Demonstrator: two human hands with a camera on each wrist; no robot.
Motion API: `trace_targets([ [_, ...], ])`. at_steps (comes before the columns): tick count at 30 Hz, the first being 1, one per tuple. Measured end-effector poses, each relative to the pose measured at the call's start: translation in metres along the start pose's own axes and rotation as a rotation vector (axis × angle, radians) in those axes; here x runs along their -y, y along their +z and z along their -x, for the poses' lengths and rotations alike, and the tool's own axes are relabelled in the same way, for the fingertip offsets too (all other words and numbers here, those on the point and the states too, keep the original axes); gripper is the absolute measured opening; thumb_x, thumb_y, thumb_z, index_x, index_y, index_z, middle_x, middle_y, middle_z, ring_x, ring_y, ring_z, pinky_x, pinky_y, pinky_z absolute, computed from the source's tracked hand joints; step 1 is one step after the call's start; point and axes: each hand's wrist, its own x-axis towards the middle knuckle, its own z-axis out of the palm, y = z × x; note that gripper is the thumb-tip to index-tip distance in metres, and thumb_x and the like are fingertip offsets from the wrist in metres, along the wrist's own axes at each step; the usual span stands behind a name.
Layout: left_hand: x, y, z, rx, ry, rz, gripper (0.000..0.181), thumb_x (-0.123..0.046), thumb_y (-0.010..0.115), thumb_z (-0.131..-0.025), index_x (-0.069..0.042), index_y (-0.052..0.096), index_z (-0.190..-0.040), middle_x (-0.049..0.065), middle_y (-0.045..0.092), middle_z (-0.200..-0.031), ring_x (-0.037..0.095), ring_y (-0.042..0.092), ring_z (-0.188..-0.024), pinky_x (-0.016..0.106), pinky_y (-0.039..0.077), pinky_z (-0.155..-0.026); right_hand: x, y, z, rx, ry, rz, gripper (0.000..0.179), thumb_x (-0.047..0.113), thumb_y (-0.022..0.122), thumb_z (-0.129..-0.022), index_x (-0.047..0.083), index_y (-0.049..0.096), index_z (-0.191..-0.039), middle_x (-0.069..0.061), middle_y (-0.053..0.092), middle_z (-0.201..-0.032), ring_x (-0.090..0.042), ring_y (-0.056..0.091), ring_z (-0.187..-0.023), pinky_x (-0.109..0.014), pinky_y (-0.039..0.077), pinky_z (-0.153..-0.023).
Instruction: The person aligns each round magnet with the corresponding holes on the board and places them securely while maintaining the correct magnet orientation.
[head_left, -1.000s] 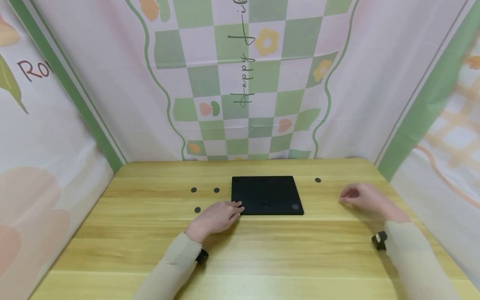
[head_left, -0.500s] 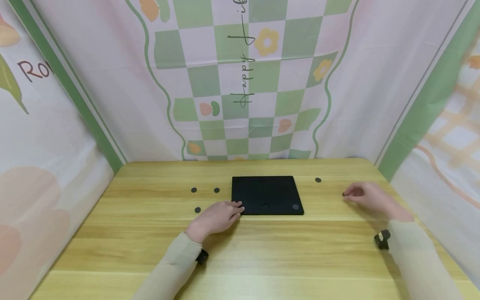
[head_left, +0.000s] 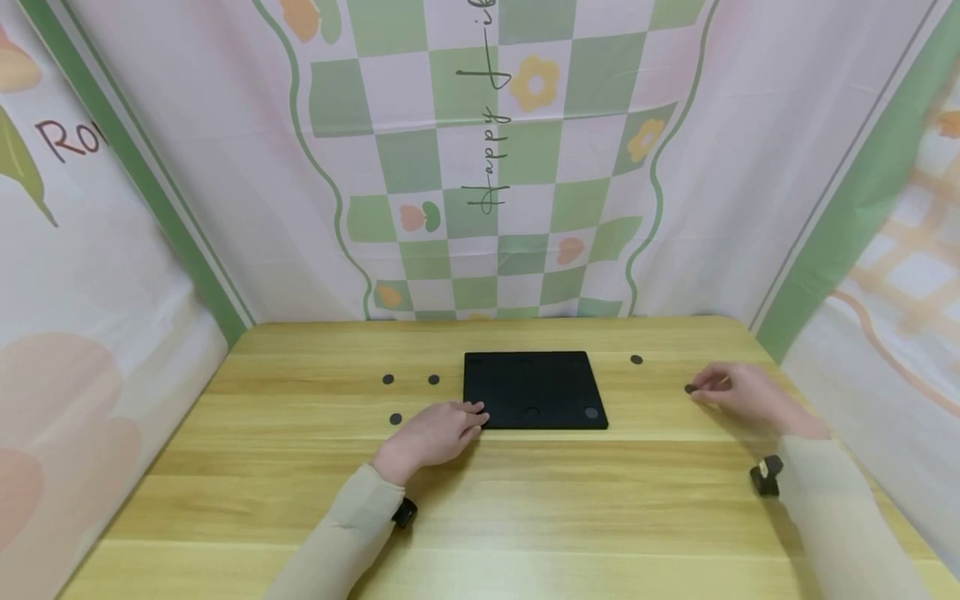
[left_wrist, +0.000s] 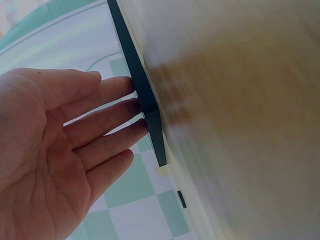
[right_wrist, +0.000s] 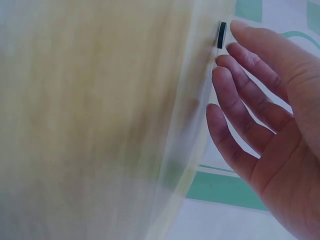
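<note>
Right hand (head_left: 738,396) farther right, beside dark disc (right_wrist: 221,35).

two hands (head_left: 429,435), six dark discs (head_left: 387,379), one black board (head_left: 528,383), one table (head_left: 570,500)

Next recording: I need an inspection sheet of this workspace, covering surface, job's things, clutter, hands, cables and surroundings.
Surface: wooden table, light, with visible grain.
Job's things: black board, lying flat, with a grey disc at its near right corner; three loose discs left of it; two more to the right, a far disc and a near disc.
Clutter: nothing seen.
Left hand: touches the board at its near left corner.
Right hand: close by the near disc; whether they touch cannot be told.
Cables: nothing seen.
Surroundings: printed cloth behind and on both sides, with green checks and flowers at the back.
</note>
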Motion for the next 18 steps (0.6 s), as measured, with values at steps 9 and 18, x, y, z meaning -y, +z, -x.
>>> trace_targets([
  [9,0.0005,0.0009,-0.0015,0.002,0.006,-0.011,0.037,-0.025,0.043,-0.102,-0.013,0.055,-0.135,0.004,0.049,-0.143,0.024,0.047,-0.131,0.039,0.040,-0.107,-0.0051,0.0001,-0.0047,0.013,0.008,0.025,0.022,0.027,0.073,-0.083,0.009,0.069,-0.094,0.000,0.069,-0.085,-0.010,0.062,-0.074,-0.024,0.049,-0.068],
  [18,0.0003,0.0009,-0.0012,-0.001,0.009,-0.011,0.036,-0.024,0.044,-0.102,-0.013,0.056,-0.134,0.005,0.050,-0.142,0.024,0.048,-0.130,0.039,0.041,-0.107,-0.0022,-0.0011,-0.0067,0.052,0.007,0.023,0.022,0.027,0.073,-0.083,0.009,0.069,-0.096,0.001,0.069,-0.087,-0.011,0.062,-0.077,-0.023,0.049,-0.069],
])
